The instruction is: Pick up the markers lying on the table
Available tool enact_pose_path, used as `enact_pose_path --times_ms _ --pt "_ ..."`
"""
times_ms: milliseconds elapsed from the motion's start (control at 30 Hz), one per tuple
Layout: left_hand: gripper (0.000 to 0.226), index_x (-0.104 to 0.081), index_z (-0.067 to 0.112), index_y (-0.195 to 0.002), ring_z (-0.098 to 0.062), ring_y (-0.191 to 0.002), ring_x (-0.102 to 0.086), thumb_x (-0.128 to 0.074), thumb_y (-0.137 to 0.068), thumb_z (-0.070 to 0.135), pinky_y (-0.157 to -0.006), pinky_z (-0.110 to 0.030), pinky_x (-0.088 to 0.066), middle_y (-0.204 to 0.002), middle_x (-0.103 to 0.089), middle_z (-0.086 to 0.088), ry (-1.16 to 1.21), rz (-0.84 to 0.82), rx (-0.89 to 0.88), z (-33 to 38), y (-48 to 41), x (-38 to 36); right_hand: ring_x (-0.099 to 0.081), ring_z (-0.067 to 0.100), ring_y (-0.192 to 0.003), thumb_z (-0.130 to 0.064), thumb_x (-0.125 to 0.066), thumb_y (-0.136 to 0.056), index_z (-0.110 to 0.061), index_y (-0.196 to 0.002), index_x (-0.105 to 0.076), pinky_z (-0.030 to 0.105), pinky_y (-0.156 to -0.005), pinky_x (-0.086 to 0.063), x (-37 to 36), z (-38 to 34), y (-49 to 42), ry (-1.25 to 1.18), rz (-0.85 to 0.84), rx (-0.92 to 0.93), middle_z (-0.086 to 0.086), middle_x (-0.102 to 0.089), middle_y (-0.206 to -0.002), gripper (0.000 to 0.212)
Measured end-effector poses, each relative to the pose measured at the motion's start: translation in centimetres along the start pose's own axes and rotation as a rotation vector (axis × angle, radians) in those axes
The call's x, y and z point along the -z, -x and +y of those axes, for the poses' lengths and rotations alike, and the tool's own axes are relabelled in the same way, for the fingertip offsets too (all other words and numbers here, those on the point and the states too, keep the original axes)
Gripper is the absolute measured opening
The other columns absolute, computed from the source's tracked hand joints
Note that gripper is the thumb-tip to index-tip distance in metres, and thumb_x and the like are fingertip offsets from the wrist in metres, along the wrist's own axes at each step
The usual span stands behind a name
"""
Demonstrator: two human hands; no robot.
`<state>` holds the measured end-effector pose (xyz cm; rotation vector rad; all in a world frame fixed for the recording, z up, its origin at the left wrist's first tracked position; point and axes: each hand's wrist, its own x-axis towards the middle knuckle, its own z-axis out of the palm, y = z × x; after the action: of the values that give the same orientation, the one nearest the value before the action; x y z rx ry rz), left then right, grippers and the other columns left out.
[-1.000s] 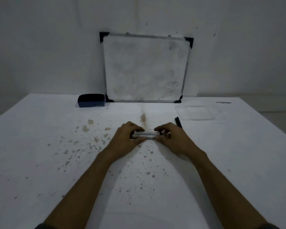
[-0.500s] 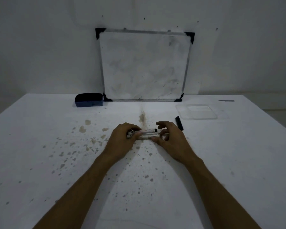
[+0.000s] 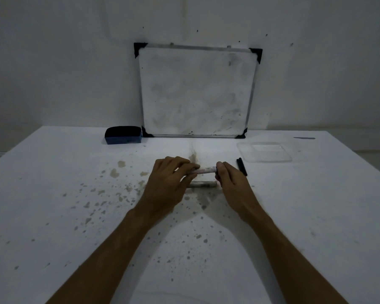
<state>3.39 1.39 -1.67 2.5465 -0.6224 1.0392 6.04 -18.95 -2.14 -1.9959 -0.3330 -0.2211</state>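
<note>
A smudged whiteboard with black corner caps is leaning upright against the pale wall, its lower edge resting on the white tabletop. Just beside its lower left corner a dark blue eraser is sitting. A clear plastic lid is lying flat toward the far right, with a black pen cap lying just in front of it. Brownish stains are speckling the tabletop's middle.

Two bare forearms enter from six o'clock — the left hand and the right hand both ungloved, no rings, watch or bands showing, no sleeve visible anywhere up to the frame's bottom edge.
</note>
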Motion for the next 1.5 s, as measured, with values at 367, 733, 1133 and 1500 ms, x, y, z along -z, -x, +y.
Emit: enact_pose_path --times_ms 367,733,1133,1500 --pt "0.042 -0.072 0.014 -0.103 -0.019 -0.043 -0.05 -0.037 -0.105 0.039 -0.044 -0.022 -0.034 -0.063 -0.064 -0.004 -0.111 -0.06 -0.009 3.8 -0.8 0.1 -0.038 0.005 -0.044 -0.039 -0.041 -0.109 -0.02 -0.059 -0.046 0.022 -0.05 -0.037 -0.1 -1.2 -0.4 -0.098 0.074 -0.137 -0.006 -0.041 -0.05 0.053" --pt "0.043 -0.065 0.045 -0.075 -0.002 -0.047 -0.048 -0.038 -0.107 0.05 -0.051 -0.016 -0.043 -0.058 -0.059 0.013 0.681 -0.53 0.319 1.8 -0.9 1.4 -0.037 0.009 -0.029 -0.019 -0.048 -0.103 -0.014 -0.049 -0.051 0.017 -0.035 -0.032 0.1 -1.5 0.8 0.113 0.175 0.407 -0.008 -0.04 -0.038 0.055" --pt "0.034 -0.075 0.013 -0.122 -0.026 -0.088 -0.078 -0.054 -0.103 0.032 -0.083 -0.035 -0.061 -0.107 -0.081 -0.008 0.228 -0.212 0.109 2.3 1.0 0.4 -0.041 0.004 -0.038 -0.046 -0.042 -0.107 -0.02 -0.047 -0.042 0.02 -0.047 -0.034 -0.5 -0.8 0.3 0.207 -0.052 -0.088 -0.008 -0.042 -0.042 0.065" --pt "0.035 -0.07 0.045 -0.082 0.002 -0.055 -0.055 -0.044 -0.107 0.046 -0.049 -0.014 -0.044 -0.066 -0.061 0.017 0.697 -0.302 0.496 0.1 0.6 1.2 -0.068 0.005 -0.062 -0.053 -0.036 -0.106 -0.009 -0.071 -0.065 0.028 -0.054 -0.053 4.2 0.3 0.4 0.077 0.225 0.014 -0.008 -0.07 -0.069 0.063"
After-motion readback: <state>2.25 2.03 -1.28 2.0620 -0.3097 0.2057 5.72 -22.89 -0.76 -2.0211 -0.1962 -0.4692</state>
